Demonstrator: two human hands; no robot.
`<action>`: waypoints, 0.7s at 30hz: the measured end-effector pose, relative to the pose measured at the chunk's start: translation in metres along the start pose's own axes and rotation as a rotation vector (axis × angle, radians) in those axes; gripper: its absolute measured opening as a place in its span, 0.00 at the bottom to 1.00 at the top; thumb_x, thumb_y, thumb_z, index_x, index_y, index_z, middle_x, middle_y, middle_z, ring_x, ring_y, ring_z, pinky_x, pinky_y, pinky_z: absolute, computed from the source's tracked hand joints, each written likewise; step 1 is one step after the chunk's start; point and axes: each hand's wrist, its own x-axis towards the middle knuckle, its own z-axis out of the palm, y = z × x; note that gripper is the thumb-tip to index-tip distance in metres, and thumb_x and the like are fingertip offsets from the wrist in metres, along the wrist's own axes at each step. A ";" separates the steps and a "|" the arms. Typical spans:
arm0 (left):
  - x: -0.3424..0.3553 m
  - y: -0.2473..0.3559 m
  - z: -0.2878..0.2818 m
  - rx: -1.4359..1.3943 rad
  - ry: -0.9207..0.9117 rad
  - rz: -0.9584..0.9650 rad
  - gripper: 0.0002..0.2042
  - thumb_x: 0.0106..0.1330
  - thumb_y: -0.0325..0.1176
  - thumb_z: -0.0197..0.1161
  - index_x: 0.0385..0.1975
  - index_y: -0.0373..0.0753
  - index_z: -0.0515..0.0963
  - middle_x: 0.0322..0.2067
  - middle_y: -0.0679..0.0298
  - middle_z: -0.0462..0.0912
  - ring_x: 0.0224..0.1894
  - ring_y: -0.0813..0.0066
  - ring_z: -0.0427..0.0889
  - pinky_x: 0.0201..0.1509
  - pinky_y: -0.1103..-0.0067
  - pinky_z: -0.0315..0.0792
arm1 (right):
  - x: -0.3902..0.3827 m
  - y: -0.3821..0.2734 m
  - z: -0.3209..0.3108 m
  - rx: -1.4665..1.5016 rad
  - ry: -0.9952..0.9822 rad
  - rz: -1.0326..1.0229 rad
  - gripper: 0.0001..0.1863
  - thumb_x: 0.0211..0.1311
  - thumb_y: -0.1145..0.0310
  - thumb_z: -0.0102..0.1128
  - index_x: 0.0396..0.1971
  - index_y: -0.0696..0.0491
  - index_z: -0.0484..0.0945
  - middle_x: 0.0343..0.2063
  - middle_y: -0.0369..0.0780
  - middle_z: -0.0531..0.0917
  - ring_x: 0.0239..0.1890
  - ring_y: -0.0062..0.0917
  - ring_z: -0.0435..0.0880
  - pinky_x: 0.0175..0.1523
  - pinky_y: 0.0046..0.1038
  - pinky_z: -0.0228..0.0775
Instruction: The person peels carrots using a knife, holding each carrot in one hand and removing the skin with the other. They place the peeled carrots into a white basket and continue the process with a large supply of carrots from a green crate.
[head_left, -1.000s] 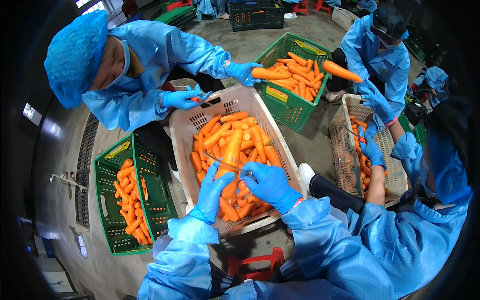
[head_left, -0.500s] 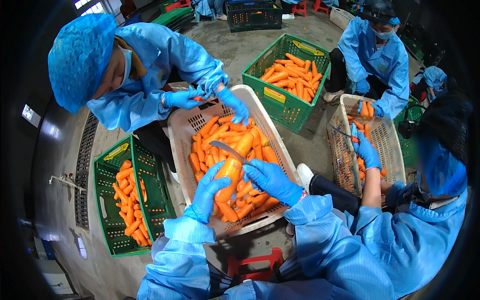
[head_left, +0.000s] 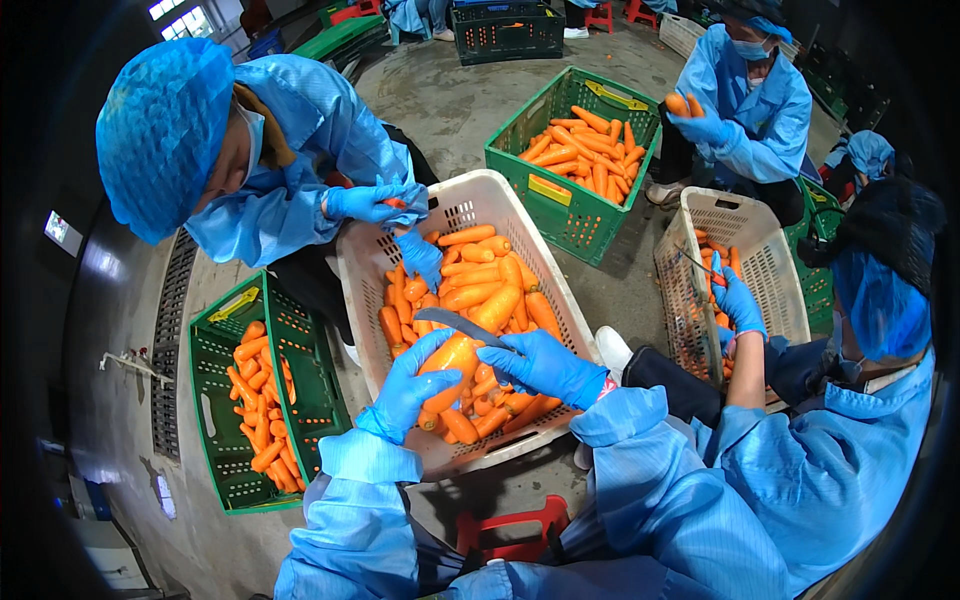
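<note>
My left hand, in a blue glove, is wrapped round a thick orange carrot over the near part of a white crate. Gripped in my right hand, also gloved, is a knife with a curved dark blade. Its blade points to the left and lies just beyond the carrot's upper end; whether it touches the carrot I cannot tell. Many loose carrots fill the crate below both hands. The knife's handle is hidden in my right fingers.
Across the crate a co-worker's gloved hand reaches among the carrots. Green crates of carrots stand at the left and beyond. Two co-workers sit at another white crate on the right. A red stool is near my legs.
The carrot in my left hand has tilted and shifted slightly, and my left hand has moved a little left. Opposite me, the co-worker's hand has lowered into the carrots.
</note>
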 end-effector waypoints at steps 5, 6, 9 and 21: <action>-0.001 -0.017 0.004 -0.061 0.048 0.092 0.28 0.54 0.28 0.64 0.57 0.33 0.65 0.49 0.59 0.71 0.49 0.70 0.74 0.44 0.77 0.75 | 0.002 0.002 0.009 0.168 -0.049 0.029 0.28 0.58 0.41 0.54 0.25 0.56 0.76 0.16 0.34 0.75 0.15 0.15 0.72 0.20 0.18 0.64; 0.003 -0.019 -0.001 -0.030 0.045 0.100 0.28 0.54 0.28 0.64 0.57 0.33 0.65 0.49 0.59 0.71 0.48 0.70 0.74 0.43 0.77 0.75 | 0.004 -0.001 0.007 0.171 -0.063 0.044 0.28 0.58 0.41 0.53 0.24 0.56 0.76 0.15 0.34 0.75 0.15 0.15 0.71 0.19 0.18 0.63; 0.001 -0.002 -0.011 0.017 -0.033 -0.001 0.29 0.54 0.28 0.64 0.57 0.32 0.65 0.50 0.59 0.71 0.48 0.70 0.74 0.44 0.77 0.75 | 0.001 -0.006 0.009 0.100 -0.077 0.071 0.28 0.60 0.41 0.52 0.22 0.55 0.74 0.14 0.33 0.73 0.14 0.15 0.70 0.18 0.19 0.61; 0.011 -0.016 0.003 0.341 0.166 0.274 0.30 0.56 0.33 0.66 0.58 0.32 0.64 0.51 0.56 0.72 0.51 0.69 0.74 0.54 0.77 0.69 | 0.005 -0.012 0.007 0.170 0.001 0.095 0.26 0.63 0.44 0.49 0.21 0.53 0.73 0.13 0.32 0.71 0.13 0.13 0.67 0.17 0.17 0.58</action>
